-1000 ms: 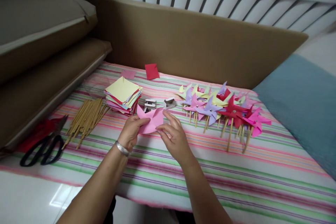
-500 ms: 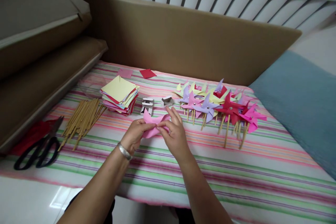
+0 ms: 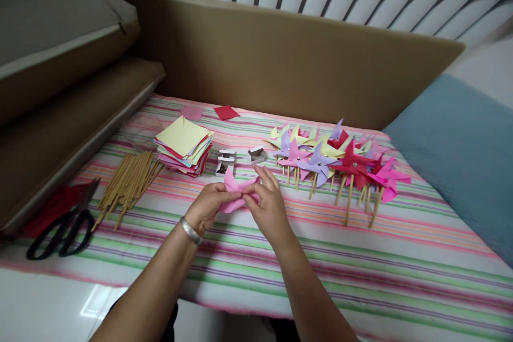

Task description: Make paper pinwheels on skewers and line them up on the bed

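A pink paper pinwheel (image 3: pixel 232 206), its points folded inward, is held up between both hands over the striped cloth. My left hand (image 3: pixel 207 204), with a silver bracelet at the wrist, pinches its left side. The thumb and index finger of my right hand (image 3: pixel 266 200) press at its middle, the other fingers lifted; whether a small pin sits there is hidden. Just beyond the hands stand two small open boxes, one white (image 3: pixel 225 162) with dark bits inside and another (image 3: pixel 256 155) to its right.
Finished pinwheels on sticks (image 3: pixel 320 157) lie in a cluster at right. At left are a stack of coloured paper squares (image 3: pixel 184 144), wooden sticks (image 3: pixel 128 181) and black-handled scissors (image 3: pixel 64 230). A brown board (image 3: pixel 280 59) closes off the back; cushions (image 3: pixel 80 85) are piled far left.
Both hands stay pinched on the pink paper, whose upper point has tilted slightly right. The whole view has shifted a little.
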### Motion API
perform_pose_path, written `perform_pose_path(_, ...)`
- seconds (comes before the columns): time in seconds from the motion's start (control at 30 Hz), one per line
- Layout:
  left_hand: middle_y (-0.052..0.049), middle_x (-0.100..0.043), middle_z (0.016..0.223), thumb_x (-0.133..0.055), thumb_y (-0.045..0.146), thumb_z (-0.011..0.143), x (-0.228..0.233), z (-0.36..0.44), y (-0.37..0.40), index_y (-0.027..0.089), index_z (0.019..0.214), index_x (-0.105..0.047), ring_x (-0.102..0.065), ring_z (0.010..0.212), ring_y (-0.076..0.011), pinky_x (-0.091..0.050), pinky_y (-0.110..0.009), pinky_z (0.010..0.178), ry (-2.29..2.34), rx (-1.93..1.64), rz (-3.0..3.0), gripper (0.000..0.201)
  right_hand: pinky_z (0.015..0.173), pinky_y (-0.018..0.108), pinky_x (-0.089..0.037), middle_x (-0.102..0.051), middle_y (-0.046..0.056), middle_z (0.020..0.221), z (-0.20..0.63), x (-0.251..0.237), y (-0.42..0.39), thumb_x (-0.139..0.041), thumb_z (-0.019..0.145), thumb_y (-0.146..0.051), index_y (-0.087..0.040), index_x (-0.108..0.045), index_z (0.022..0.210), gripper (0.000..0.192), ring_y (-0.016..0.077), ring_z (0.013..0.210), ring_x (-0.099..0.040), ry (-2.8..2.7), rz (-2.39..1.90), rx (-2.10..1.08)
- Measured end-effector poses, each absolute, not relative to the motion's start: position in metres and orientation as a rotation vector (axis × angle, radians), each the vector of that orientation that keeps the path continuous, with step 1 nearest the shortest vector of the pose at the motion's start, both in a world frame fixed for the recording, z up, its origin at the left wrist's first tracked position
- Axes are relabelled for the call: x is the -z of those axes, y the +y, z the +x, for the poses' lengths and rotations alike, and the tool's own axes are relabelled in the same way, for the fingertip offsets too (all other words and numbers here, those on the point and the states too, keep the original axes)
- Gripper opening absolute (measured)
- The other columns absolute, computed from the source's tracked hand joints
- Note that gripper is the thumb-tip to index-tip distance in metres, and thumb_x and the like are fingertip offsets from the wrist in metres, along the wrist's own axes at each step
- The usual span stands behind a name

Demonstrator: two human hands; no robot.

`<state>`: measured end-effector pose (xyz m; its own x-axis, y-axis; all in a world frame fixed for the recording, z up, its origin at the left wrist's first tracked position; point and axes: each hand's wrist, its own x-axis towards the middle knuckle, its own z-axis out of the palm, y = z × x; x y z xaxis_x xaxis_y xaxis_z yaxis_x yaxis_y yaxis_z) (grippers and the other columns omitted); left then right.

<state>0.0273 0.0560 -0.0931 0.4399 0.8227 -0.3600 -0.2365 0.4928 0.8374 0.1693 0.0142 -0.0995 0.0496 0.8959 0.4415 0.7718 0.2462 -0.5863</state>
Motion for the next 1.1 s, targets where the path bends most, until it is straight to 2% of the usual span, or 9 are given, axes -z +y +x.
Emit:
perform_pose_path(0.13,-0.004,-0.066,0.059,-0.08,0.025,0.047,0.093,0.028,0.057,0.011,0.065,-0.072,-0.054,0.054,-0.0122,-0.039,-0.025,0.057,0.976,-0.802,0.867,0.024,0.103,0.052,-0.031,-0.047,0.011,0.135,0.169,0.098,0.014,-0.061,0.075,-0.019,-0.02,-0.064,0.08,0.006,0.0294,0.13,-0.034,-1.7,-1.56,-0.21)
perform_pose_path(0.27,0.002,-0.054,0.043,-0.076,0.022,0.049,0.091,0.023,0.059,0.013,0.052,-0.066,-0.039,0.041,-0.0064,-0.026,-0.022,0.045,1.056,-0.788,0.982,0.014,0.103,0.05,-0.032,-0.05,0.011,0.131,0.175,0.081,0.01,-0.064,0.071,-0.02,-0.022,-0.054,0.118,0.047,0.0282,0.126,-0.039,-1.642,-1.565,-0.235)
perform_pose_path(0.33,0.003,-0.053,0.043,-0.074,0.02,0.05,0.089,0.021,0.059,0.013,0.051,-0.066,-0.038,0.041,-0.0065,-0.025,-0.022,0.045,1.035,-0.735,1.032,0.01,0.1,0.047,-0.037,-0.056,0.008,0.124,0.18,0.072,0.007,-0.064,0.071,-0.018,-0.027,-0.047,0.127,0.059,0.0264,0.119,-0.047,-1.645,-1.578,-0.339)
perform_pose_path(0.47,0.004,-0.049,0.042,-0.07,0.02,0.055,0.089,0.02,0.057,0.014,0.052,-0.065,-0.034,0.041,-0.0066,-0.022,-0.022,0.044,0.961,-0.601,1.17,0.008,0.082,0.036,-0.048,-0.065,0.003,0.102,0.183,0.066,0.001,-0.058,0.071,-0.012,-0.031,-0.043,0.13,0.064,0.0204,0.095,-0.061,-1.692,-1.589,-0.753)
perform_pose_path(0.63,0.006,-0.047,0.047,-0.067,0.017,0.057,0.092,0.024,0.054,0.013,0.06,-0.065,-0.033,0.043,-0.0054,-0.022,-0.02,0.044,0.856,-0.547,1.26,0.006,0.072,0.03,-0.048,-0.067,0.0,0.089,0.179,0.076,0.0,-0.053,0.071,-0.008,-0.03,-0.046,0.127,0.061,0.0161,0.077,-0.062,-1.681,-1.587,-0.927)
perform_pose_path(0.8,0.003,-0.058,0.06,-0.067,0.009,0.055,0.089,0.026,0.052,0.013,0.074,-0.064,-0.043,0.048,-0.0061,-0.028,-0.018,0.046,0.81,-0.601,1.201,0.02,0.069,0.028,-0.047,-0.066,-0.002,0.081,0.18,0.082,0.002,-0.051,0.069,-0.006,-0.027,-0.049,0.123,0.057,0.0151,0.071,-0.06,-1.651,-1.534,-0.982)
perform_pose_path(0.93,0.002,-0.061,0.064,-0.068,0.01,0.056,0.091,0.027,0.053,0.014,0.082,-0.062,-0.05,0.053,-0.0091,-0.036,-0.02,0.051,0.815,-0.646,1.262,0.028,0.065,0.026,-0.045,-0.063,-0.003,0.075,0.179,0.085,0.005,-0.052,0.068,-0.008,-0.024,-0.051,0.12,0.055,0.0133,0.067,-0.058,-1.55,-1.482,-1.043)
perform_pose_path(1.0,0.001,-0.061,0.067,-0.072,0.011,0.054,0.093,0.028,0.054,0.016,0.097,-0.061,-0.055,0.06,-0.0122,-0.041,-0.023,0.057,0.886,-0.739,1.274,0.045,0.061,0.024,-0.043,-0.059,-0.004,0.07,0.179,0.088,0.009,-0.053,0.067,-0.009,-0.023,-0.048,0.124,0.058,0.0122,0.063,-0.056,-1.435,-1.475,-1.077)
perform_pose_path(1.1,-0.003,-0.065,0.085,-0.078,0.018,0.052,0.093,0.031,0.054,0.02,0.118,-0.053,-0.06,0.073,-0.0156,-0.045,-0.027,0.066,1.003,-0.902,1.122,0.07,0.054,0.022,-0.039,-0.054,-0.007,0.064,0.181,0.093,0.015,-0.056,0.067,-0.014,-0.021,-0.042,0.129,0.064,0.0113,0.058,-0.051,-1.186,-1.481,-1.069)
